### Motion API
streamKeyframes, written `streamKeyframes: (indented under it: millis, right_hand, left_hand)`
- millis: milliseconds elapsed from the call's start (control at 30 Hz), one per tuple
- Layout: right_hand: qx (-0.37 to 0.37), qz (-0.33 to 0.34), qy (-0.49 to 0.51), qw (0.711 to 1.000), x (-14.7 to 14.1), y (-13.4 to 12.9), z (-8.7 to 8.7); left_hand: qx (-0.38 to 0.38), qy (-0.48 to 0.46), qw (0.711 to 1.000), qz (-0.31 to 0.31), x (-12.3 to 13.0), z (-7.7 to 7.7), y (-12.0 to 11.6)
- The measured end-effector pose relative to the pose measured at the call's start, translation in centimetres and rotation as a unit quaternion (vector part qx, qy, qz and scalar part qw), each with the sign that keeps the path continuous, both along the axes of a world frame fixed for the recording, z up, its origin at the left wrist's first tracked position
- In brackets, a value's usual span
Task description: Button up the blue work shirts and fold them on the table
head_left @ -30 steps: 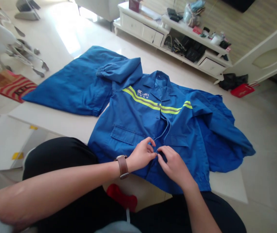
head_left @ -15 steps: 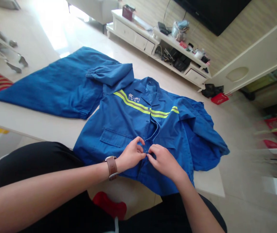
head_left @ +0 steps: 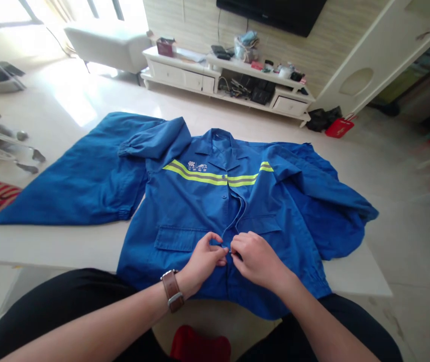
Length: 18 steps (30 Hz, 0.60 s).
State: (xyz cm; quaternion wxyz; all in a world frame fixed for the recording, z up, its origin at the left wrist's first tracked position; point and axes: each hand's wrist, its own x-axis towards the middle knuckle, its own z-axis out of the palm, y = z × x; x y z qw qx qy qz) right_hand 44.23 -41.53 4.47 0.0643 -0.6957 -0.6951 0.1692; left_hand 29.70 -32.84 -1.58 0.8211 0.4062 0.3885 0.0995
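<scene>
A blue work jacket (head_left: 188, 206) with a yellow-and-grey reflective stripe lies front up, collar away from me. Its front is closed at the chest and gapes just above my hands. My left hand (head_left: 209, 256), with a brown-strapped watch (head_left: 172, 290) on the wrist, pinches the front edge below the gap. Close against it, my right hand (head_left: 254, 257) grips the opposite edge of the placket between thumb and fingers. The fingertips nearly meet and hide most of what lies between them; a small dark spot, perhaps a button, shows there.
More folded blue clothing (head_left: 75, 171) lies left, and another blue piece (head_left: 320, 216) lies under the right sleeve. All rest on a white table (head_left: 49, 246). A red object (head_left: 200, 347) is below the table's near edge. A white TV cabinet (head_left: 181, 75) stands beyond.
The camera view has levelled and shifted, so the jacket appears less tilted. Both hands stay pinched at the same part of the jacket front, with only slight finger movement.
</scene>
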Motion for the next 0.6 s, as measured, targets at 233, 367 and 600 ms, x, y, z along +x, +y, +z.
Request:
streamKeyframes:
  millis: [233,367,600]
  right_hand:
    - [-0.024,-0.024,0.04,0.999,0.2,0.0,0.8]
    - [-0.03,-0.034,0.044,0.998,0.1,0.4,1.2]
    - [-0.029,-0.019,0.027,0.999,0.0,0.7,2.8]
  left_hand:
    - [-0.003,-0.012,0.999,0.047,-0.2,0.1,-0.6]
    - [-0.015,0.007,0.996,0.083,0.1,0.7,-0.8]
    - [-0.066,0.046,0.988,0.131,0.8,2.2,-0.4]
